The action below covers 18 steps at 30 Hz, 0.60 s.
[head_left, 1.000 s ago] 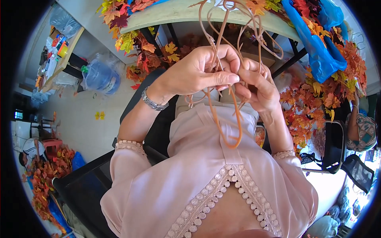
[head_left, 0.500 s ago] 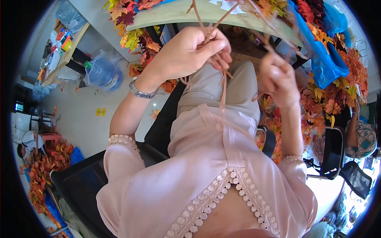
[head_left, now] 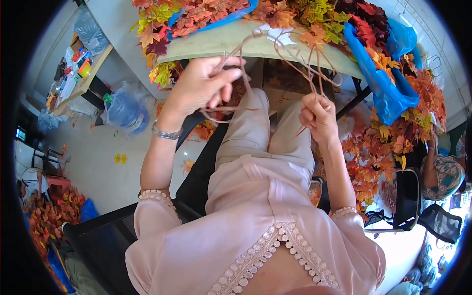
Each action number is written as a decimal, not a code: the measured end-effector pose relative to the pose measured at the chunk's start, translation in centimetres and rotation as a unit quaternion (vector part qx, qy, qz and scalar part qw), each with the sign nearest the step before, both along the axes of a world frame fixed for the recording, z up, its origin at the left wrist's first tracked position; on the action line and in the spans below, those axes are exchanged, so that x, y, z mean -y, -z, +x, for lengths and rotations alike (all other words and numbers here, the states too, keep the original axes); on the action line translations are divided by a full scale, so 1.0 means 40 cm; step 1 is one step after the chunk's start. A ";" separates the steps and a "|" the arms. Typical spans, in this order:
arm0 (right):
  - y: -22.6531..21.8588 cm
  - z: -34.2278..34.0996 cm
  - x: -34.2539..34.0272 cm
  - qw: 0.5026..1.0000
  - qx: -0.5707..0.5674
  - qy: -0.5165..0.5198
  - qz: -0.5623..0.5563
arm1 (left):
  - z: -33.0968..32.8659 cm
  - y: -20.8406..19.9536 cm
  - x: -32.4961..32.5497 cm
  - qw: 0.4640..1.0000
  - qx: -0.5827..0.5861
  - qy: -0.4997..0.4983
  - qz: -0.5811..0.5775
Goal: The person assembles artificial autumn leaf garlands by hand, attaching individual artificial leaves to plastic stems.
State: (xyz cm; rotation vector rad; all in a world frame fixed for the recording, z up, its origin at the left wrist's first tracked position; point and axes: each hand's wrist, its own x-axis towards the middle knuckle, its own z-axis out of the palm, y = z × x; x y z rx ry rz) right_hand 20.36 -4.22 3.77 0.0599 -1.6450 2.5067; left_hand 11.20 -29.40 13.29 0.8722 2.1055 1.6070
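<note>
Both hands are raised over my lap, just short of the table edge. My left hand (head_left: 200, 89), with a metal watch at the wrist, is closed with thumb and forefinger pinched around a thin brown vine stem (head_left: 247, 81). A loop of that stem hangs below the fingers. My right hand (head_left: 319, 117) makes a fist around a bundle of brown twigs (head_left: 317, 73), whose curling ends fan out above it toward the table. The twigs carry no leaves. Whether the two hands' stems join is hard to make out.
Before me is a pale table (head_left: 211, 45) heaped with artificial autumn leaves (head_left: 214, 18). A blue plastic bag (head_left: 386, 91) and more orange leaves (head_left: 376, 152) hang at its right. A water bottle (head_left: 127, 114) stands left on the floor. Another person (head_left: 442, 174) sits far right.
My hands have moved apart: the left went left and down, the right came slightly left and down. The stems now spread between them, and one loops below my left hand.
</note>
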 end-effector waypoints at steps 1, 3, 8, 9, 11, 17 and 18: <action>-0.004 0.005 -0.007 1.000 -0.014 0.019 0.011 | -0.002 0.006 0.012 0.998 -0.016 -0.020 0.055; -0.013 0.006 0.002 0.998 -0.025 0.037 0.036 | 0.000 0.000 0.031 0.997 -0.039 -0.020 0.065; -0.041 -0.019 0.088 0.994 -0.076 0.000 0.076 | 0.035 0.010 -0.022 0.977 -0.187 0.032 -0.093; -0.048 -0.022 0.091 0.996 -0.082 -0.020 0.001 | 0.033 0.016 -0.027 0.944 -0.286 0.033 -0.161; -0.083 -0.027 0.082 0.993 -0.077 -0.029 -0.083 | 0.033 0.017 -0.033 0.896 -0.379 0.033 -0.228; -0.100 -0.079 -0.049 0.987 -0.058 -0.004 -0.148 | 0.089 0.035 -0.016 0.905 -0.353 0.210 -0.107; -0.086 -0.083 -0.063 0.987 -0.056 -0.002 -0.150 | 0.104 0.016 -0.005 0.906 -0.351 0.212 -0.107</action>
